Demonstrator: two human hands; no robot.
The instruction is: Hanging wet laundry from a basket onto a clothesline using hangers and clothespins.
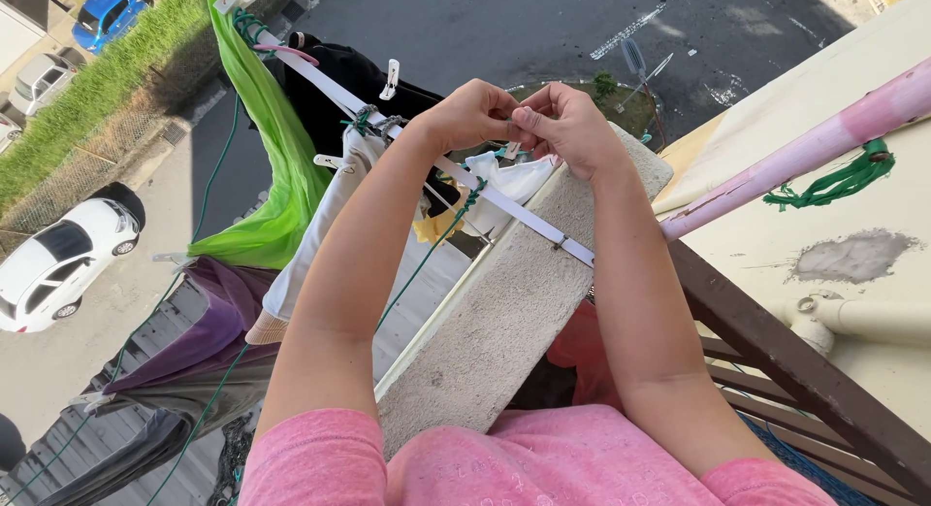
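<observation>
My left hand (472,113) and my right hand (565,126) are held together over a white flat bar (514,210) that reaches out past a concrete ledge (504,322). Both hands pinch the top of a white cloth (504,184) hanging just under them; a small white clothes peg seems to be between the fingers, mostly hidden. A green cord (427,249) runs along under the bar. Further out hang a white garment (330,210), a black garment (339,89) and a bright green cloth (267,166), with white pegs (390,79) clipped on.
A pink pole (805,147) with a green cord knot (834,181) juts out at right, above a dark wooden railing (776,360). Purple and grey clothes (184,351) hang lower left. Far below lie a street, a white car (63,263) and a blue car (107,16).
</observation>
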